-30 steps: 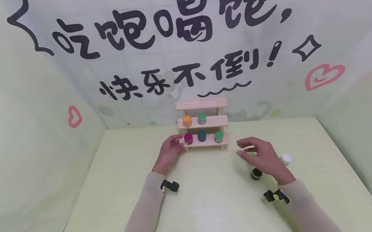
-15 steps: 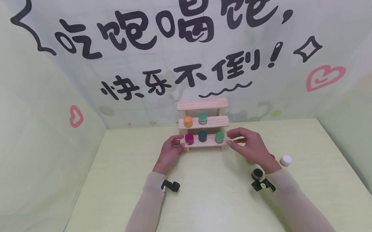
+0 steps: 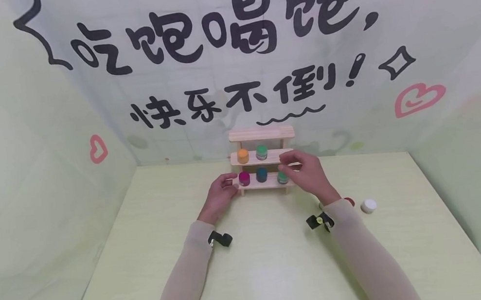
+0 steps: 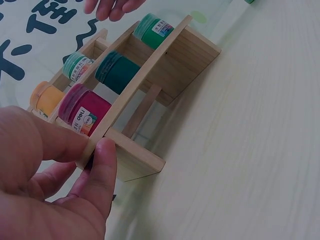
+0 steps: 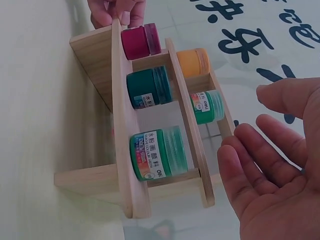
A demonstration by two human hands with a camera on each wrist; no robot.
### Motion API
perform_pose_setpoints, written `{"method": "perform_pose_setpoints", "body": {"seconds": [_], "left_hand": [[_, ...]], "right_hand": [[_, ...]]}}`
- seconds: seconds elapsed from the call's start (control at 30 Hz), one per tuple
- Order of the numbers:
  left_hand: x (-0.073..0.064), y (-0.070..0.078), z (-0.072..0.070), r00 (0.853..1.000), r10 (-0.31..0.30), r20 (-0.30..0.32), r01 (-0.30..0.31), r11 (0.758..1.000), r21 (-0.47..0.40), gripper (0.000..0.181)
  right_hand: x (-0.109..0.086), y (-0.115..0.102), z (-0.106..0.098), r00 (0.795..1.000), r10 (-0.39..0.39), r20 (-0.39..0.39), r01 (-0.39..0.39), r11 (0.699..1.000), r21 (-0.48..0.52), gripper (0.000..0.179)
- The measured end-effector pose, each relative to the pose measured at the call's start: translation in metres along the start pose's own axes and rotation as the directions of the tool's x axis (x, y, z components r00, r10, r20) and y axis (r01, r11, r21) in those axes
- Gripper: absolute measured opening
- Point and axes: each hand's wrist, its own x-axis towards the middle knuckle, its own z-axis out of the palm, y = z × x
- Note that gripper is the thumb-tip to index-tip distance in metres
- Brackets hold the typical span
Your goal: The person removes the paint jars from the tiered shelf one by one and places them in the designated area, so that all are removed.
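Pale table (image 3: 257, 265), lettered curtain (image 3: 214, 72) behind. Head view: wooden rack (image 3: 261, 134) near table's back edge; orange jar (image 3: 242, 156), green jar (image 3: 261, 152) on middle shelf (image 3: 274, 156); white jar (image 3: 368, 206) toward table's right edge. Left wrist: left hand (image 4: 22, 160) pinches lower shelf's (image 4: 145, 77) left end, beside magenta-filled jar (image 4: 92, 107). Right wrist: right hand (image 5: 285, 195), fingers bent, slightly apart, near rack's right side; teal-filled jar (image 5: 147, 87), lower green-filled jar (image 5: 157, 155) upright on lower shelf.
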Motion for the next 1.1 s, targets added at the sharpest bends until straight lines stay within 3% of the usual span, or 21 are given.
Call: {"method": "perform_pose_setpoints", "body": {"seconds": [0.23, 0.63, 1.1], "left_hand": [[0.002, -0.001, 0.001, 1.000, -0.001, 0.000, 0.001, 1.000, -0.018, 0.040], [0.001, -0.001, 0.000, 1.000, -0.004, -0.013, 0.004, 1.000, 0.010, 0.039], [0.002, -0.001, 0.001, 1.000, -0.012, -0.014, 0.013, 1.000, 0.007, 0.040]], "right_hand": [[0.018, -0.004, 0.008, 0.998, 0.056, 0.005, -0.056, 0.998, -0.020, 0.032], [0.043, -0.006, 0.026, 0.998, 0.055, 0.036, -0.055, 0.998, -0.005, 0.038], [0.062, -0.007, 0.043, 0.994, 0.101, 0.046, -0.098, 0.993, -0.066, 0.053]]}}
